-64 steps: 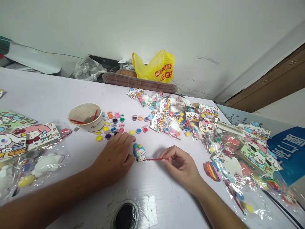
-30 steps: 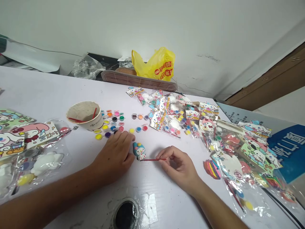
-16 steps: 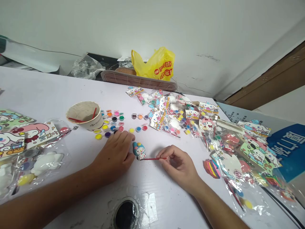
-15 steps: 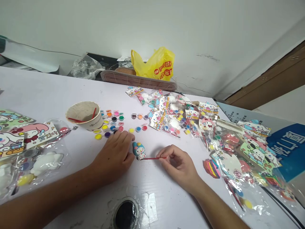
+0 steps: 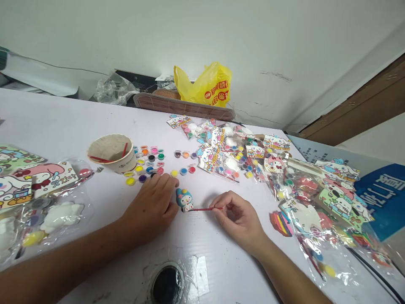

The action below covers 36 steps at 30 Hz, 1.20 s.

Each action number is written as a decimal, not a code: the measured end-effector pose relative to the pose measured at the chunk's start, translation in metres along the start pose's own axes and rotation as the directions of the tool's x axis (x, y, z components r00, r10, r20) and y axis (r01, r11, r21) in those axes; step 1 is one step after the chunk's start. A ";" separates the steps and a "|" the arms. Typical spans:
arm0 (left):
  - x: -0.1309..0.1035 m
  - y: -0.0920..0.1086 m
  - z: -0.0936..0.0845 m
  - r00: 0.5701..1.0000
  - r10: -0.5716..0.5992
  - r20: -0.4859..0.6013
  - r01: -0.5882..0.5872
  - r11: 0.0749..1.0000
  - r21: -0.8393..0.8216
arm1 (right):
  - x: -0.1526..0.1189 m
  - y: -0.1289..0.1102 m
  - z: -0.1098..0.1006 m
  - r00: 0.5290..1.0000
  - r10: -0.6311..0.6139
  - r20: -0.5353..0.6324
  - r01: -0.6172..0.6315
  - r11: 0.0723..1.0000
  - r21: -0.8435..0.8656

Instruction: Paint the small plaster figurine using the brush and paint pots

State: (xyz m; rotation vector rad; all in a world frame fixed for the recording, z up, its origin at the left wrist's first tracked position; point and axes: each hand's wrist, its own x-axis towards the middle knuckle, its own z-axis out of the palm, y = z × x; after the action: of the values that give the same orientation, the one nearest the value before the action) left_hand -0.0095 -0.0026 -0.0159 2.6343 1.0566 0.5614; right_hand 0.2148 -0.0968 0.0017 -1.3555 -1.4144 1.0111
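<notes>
A small bunny-like figurine (image 5: pixel 185 200) with a blue hood and white face stands on the white table. My left hand (image 5: pixel 155 200) is curled against its left side, finger and thumb at its edge; the exact contact is partly hidden. My right hand (image 5: pixel 236 215) pinches a thin red paintbrush (image 5: pixel 205 209) between thumb and fingers. The brush lies level, its tip at the figurine's base. Beyond my left hand are several small paint pots (image 5: pixel 142 179) in many colours. A paper cup (image 5: pixel 111 153) behind them holds murky liquid and red sticks.
Packaged figurine kits (image 5: pixel 230 152) crowd the back right, with more bags (image 5: pixel 306 215) along the right edge. Other kits (image 5: pixel 57 215) lie at the left. A rainbow-coloured piece (image 5: pixel 280 223) sits right of my right hand. Near the front is a round black opening (image 5: pixel 167 285) under clear tape.
My right hand has shifted very slightly, and the paintbrush with it, a touch to the right. My left hand and the figurine stay in place.
</notes>
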 end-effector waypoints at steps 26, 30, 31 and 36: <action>0.000 -0.001 0.001 1.000 -0.003 -0.019 0.003 1.000 0.014 | -0.001 -0.002 0.000 1.000 -0.013 0.003 0.013 1.000 -0.004; 0.000 -0.001 0.000 1.000 0.000 -0.003 0.000 1.000 0.007 | 0.000 -0.001 0.000 1.000 -0.001 -0.008 0.001 1.000 -0.015; 0.000 -0.001 0.000 1.000 0.001 -0.004 -0.001 1.000 0.007 | 0.000 -0.001 0.000 1.000 -0.003 -0.004 0.003 1.000 -0.014; 0.000 -0.001 0.000 1.000 0.006 -0.003 -0.006 1.000 0.011 | 0.000 0.000 -0.001 1.000 0.002 0.012 -0.002 1.000 -0.005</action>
State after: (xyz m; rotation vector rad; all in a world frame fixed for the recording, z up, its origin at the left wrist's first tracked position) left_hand -0.0101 -0.0020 -0.0164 2.6481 1.0556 0.5623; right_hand 0.2154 -0.0972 0.0021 -1.3565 -1.4258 1.0192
